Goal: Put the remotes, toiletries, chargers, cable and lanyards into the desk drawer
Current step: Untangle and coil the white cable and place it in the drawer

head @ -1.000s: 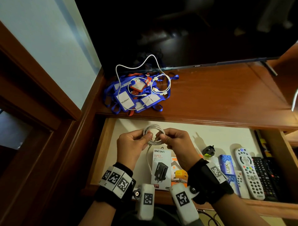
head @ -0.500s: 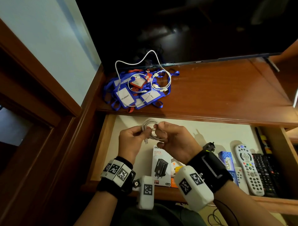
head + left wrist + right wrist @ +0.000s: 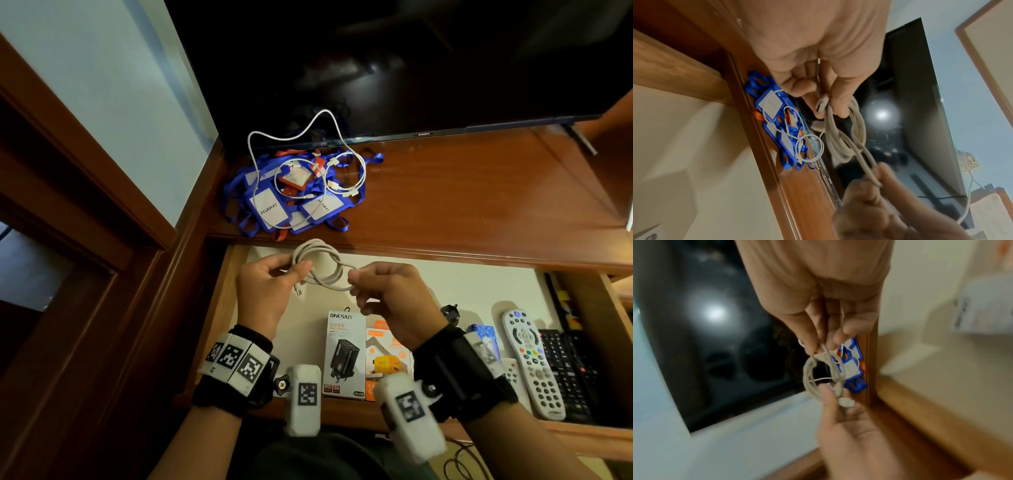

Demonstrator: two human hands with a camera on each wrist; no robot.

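A coiled white cable (image 3: pixel 320 263) (image 3: pixel 846 138) (image 3: pixel 824 374) hangs over the open desk drawer (image 3: pixel 479 291). My left hand (image 3: pixel 270 284) pinches the coil's left side, a plug end dangling below its fingers. My right hand (image 3: pixel 387 291) pinches a strand on the coil's right side. On the desk top behind lies a heap of blue lanyards (image 3: pixel 274 205) with white cards, and a thin white cable (image 3: pixel 342 171) loops over them. In the drawer lie charger boxes (image 3: pixel 344 353), a black plug (image 3: pixel 450 313), a blue box (image 3: pixel 483 339), a white remote (image 3: pixel 529 363) and black remotes (image 3: pixel 568 373).
A dark TV screen (image 3: pixel 411 68) stands at the back of the wooden desk top (image 3: pixel 479 198). A wall and wooden frame close off the left side. The drawer's left half shows bare lining under my hands.
My hands have drawn apart, stretching the coil wider between them. The loose tail that hung down a second ago is now wound in, and the right hand has shifted to the right.
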